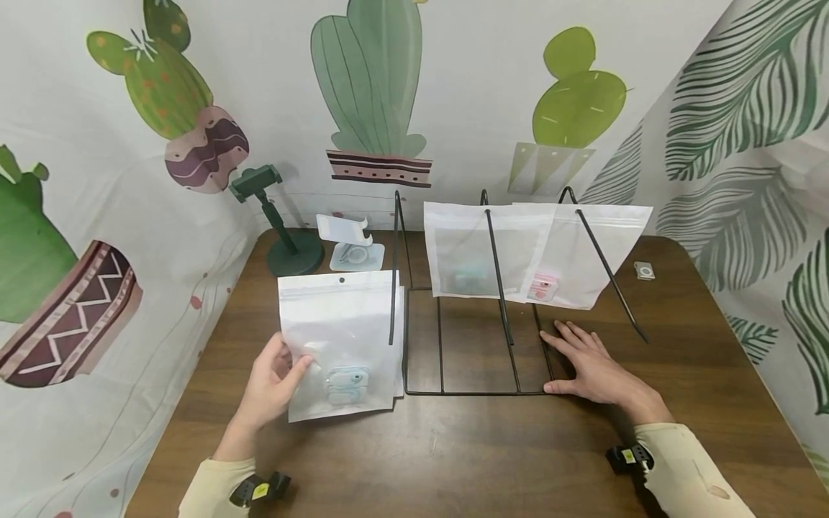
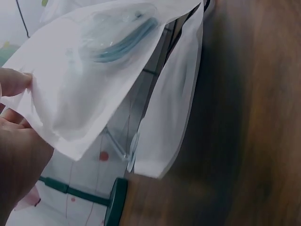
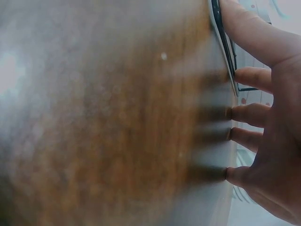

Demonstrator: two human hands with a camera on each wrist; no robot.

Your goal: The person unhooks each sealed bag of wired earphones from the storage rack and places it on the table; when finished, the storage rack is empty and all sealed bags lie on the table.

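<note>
My left hand (image 1: 275,381) pinches the left edge of a white zip pouch (image 1: 337,316) between thumb and fingers. A light-blue item (image 1: 348,385) shows through the pouch's clear front, and its hanging hole is at the top. Another white pouch (image 2: 169,108) shows behind it, mostly hidden in the head view. To the right is a black wire display rack (image 1: 476,393) with three long prongs. My right hand (image 1: 589,367) rests with fingers spread at the right side of the rack's base, the thumb by its front corner. In the right wrist view, those fingertips (image 3: 229,113) meet the tabletop.
Two white pouches hang from the rack: one (image 1: 479,237) on the middle prong, the other (image 1: 599,252) on the right prong. A green phone stand (image 1: 294,252) and a white folding stand (image 1: 356,257) are at the back left. A small silver object (image 1: 644,270) lies back right.
</note>
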